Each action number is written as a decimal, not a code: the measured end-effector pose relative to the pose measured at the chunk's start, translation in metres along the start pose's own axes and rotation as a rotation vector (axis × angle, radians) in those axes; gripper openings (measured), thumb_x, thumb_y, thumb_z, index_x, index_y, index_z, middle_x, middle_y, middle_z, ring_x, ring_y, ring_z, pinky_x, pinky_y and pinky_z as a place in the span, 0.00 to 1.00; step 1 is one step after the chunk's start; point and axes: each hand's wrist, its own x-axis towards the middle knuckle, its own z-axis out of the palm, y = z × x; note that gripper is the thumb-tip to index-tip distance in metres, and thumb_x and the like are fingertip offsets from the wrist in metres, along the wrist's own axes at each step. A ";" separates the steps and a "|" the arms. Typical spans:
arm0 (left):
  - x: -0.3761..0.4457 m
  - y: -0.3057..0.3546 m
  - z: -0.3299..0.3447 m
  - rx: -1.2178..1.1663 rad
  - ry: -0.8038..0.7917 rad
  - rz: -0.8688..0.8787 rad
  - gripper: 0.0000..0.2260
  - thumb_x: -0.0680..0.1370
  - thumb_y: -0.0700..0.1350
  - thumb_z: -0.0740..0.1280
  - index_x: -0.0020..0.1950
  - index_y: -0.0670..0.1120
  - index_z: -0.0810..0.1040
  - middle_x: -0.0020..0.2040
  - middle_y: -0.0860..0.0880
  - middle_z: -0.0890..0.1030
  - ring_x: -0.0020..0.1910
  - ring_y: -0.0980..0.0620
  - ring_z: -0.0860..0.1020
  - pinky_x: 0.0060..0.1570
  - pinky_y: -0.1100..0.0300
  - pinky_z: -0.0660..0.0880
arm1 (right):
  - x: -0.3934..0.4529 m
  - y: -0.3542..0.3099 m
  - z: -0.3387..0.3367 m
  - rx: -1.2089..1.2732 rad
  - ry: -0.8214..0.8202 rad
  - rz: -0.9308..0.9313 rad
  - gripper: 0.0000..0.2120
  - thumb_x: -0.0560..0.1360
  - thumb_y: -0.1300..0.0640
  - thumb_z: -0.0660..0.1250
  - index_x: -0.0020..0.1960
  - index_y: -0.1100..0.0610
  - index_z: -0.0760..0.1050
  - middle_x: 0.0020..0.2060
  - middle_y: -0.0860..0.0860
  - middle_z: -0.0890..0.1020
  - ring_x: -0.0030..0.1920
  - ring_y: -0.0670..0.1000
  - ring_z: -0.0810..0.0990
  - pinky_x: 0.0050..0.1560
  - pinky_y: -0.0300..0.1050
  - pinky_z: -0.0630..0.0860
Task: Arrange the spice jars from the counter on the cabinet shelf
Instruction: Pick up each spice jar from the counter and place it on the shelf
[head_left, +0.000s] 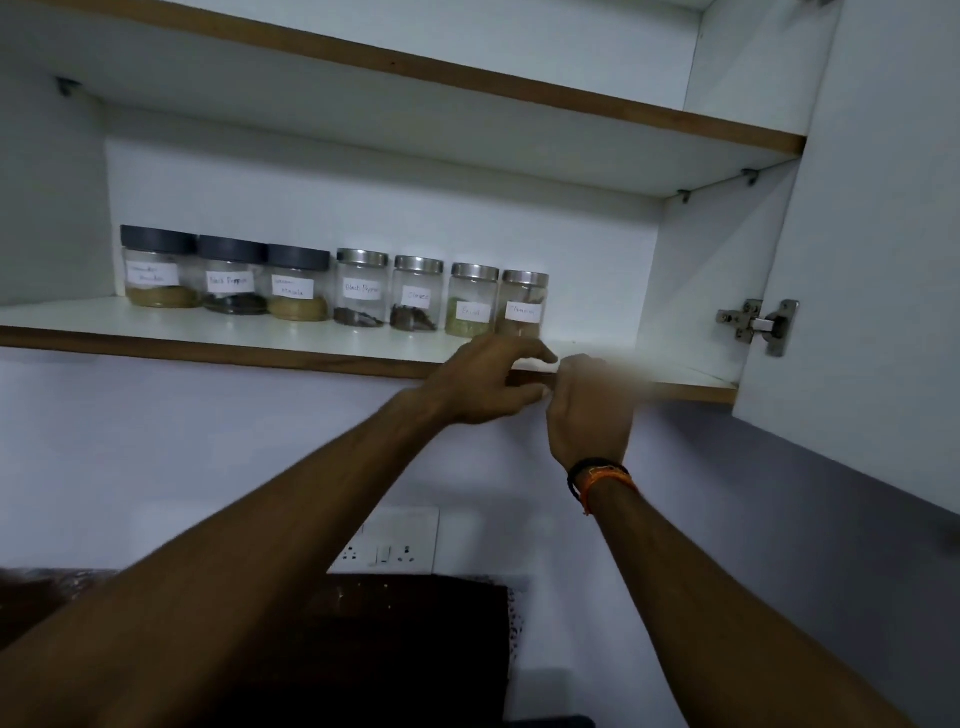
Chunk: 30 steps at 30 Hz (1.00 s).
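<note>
A row of labelled glass spice jars stands at the back of the lower cabinet shelf (208, 332). On the left are three with dark grey lids, the first (158, 270) in the corner. Several steel-lidded jars follow, ending with the rightmost jar (522, 306). My left hand (488, 379) is at the shelf's front edge just below that last jar, fingers relaxed and extended, holding nothing. My right hand (587, 410) is beside it, blurred, its back towards me and fingers loosely curled, with nothing seen in it.
The shelf right of the last jar is bare up to the cabinet's side wall. The open cabinet door (883, 260) with its hinge (758, 325) hangs at the right. An upper shelf (467, 73) runs above. Below are a wall socket (387, 543) and a dark counter (363, 649).
</note>
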 end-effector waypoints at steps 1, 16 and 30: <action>-0.011 0.002 0.002 0.000 0.012 0.015 0.19 0.77 0.45 0.72 0.67 0.44 0.79 0.63 0.47 0.82 0.62 0.49 0.79 0.60 0.57 0.74 | -0.007 -0.001 -0.002 -0.014 -0.020 -0.032 0.13 0.81 0.55 0.56 0.57 0.58 0.78 0.50 0.55 0.82 0.54 0.57 0.77 0.64 0.53 0.67; -0.187 -0.005 0.097 0.032 -0.133 -0.241 0.22 0.78 0.45 0.70 0.72 0.44 0.75 0.72 0.45 0.75 0.73 0.45 0.70 0.75 0.50 0.62 | -0.184 -0.013 -0.027 0.124 -0.498 0.056 0.27 0.72 0.64 0.65 0.70 0.58 0.71 0.65 0.57 0.74 0.63 0.58 0.72 0.61 0.54 0.69; -0.319 0.003 0.171 -0.173 -0.596 -0.628 0.24 0.76 0.46 0.70 0.72 0.48 0.72 0.66 0.47 0.76 0.65 0.48 0.75 0.65 0.52 0.72 | -0.325 -0.009 -0.029 0.133 -1.047 0.274 0.19 0.72 0.62 0.66 0.63 0.56 0.76 0.62 0.56 0.74 0.63 0.58 0.72 0.64 0.53 0.70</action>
